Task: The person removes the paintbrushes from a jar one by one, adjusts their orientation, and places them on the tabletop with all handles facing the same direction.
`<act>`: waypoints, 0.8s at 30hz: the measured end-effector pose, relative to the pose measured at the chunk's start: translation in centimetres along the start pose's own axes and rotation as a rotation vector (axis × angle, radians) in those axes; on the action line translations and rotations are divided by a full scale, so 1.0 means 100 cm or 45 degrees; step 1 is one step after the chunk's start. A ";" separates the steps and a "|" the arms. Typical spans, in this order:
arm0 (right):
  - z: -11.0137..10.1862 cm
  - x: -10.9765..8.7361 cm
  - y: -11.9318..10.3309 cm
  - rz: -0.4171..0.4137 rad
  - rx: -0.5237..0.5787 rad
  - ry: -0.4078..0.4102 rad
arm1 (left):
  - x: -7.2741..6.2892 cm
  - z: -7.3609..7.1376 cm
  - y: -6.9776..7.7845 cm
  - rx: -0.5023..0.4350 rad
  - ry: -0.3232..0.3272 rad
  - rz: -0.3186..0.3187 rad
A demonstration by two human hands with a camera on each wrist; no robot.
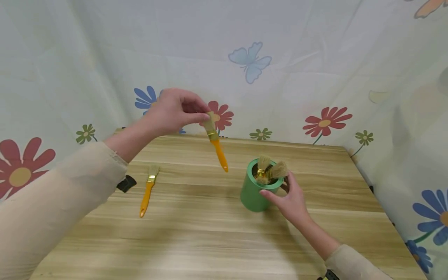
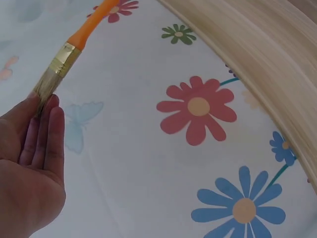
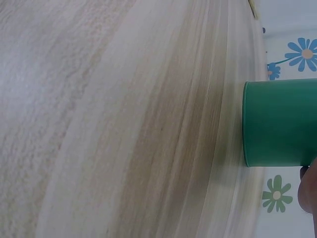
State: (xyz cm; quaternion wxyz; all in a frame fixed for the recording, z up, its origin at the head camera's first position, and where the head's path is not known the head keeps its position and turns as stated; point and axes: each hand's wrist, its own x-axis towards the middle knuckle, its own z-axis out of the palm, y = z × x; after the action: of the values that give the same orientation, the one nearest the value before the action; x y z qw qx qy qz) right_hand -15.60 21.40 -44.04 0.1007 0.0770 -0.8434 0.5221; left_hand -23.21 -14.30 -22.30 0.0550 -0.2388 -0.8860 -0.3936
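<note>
My left hand (image 1: 180,111) pinches a paintbrush (image 1: 218,149) by its bristles, in the air left of the can. Its orange handle points down and to the right. In the left wrist view, thumb and fingertips meet on the pale bristles below the gold ferrule (image 2: 65,58). My right hand (image 1: 288,198) grips the side of a green can (image 1: 253,194) near its rim, thumb in front, fingers partly hidden behind. Several brushes (image 1: 271,171) stand in the can with bristles up. The right wrist view shows the can's wall (image 3: 280,124) and a bit of the hand.
Another orange-handled paintbrush (image 1: 147,192) lies on the wooden table (image 1: 196,241) to the left, bristles toward the back. Beside it, near the left sleeve, is a small black object (image 1: 126,183). A flower-patterned curtain (image 1: 196,46) hangs behind the table and along its sides.
</note>
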 end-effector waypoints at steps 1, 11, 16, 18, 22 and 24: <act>0.000 0.000 0.000 0.002 -0.004 0.002 | -0.001 -0.003 -0.003 0.033 -0.010 -0.003; -0.001 0.000 0.001 -0.002 -0.011 0.007 | -0.013 -0.013 -0.038 0.227 -0.177 -0.048; -0.001 0.000 0.001 0.003 -0.004 0.005 | -0.017 -0.011 -0.060 0.219 -0.330 -0.084; -0.001 -0.001 0.000 0.007 -0.006 0.004 | -0.019 -0.010 -0.067 0.208 -0.391 -0.122; -0.001 -0.001 -0.001 -0.001 -0.006 0.007 | -0.022 -0.007 -0.079 0.194 -0.478 -0.171; -0.001 -0.001 -0.001 -0.003 -0.011 0.009 | -0.023 -0.006 -0.084 0.195 -0.508 -0.183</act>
State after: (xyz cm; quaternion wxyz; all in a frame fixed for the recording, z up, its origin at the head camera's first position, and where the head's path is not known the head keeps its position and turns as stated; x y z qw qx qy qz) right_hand -15.50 21.43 -43.90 0.1045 0.0756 -0.8453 0.5185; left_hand -25.15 -20.38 -28.18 -0.1315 -0.2433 -0.9214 -0.2731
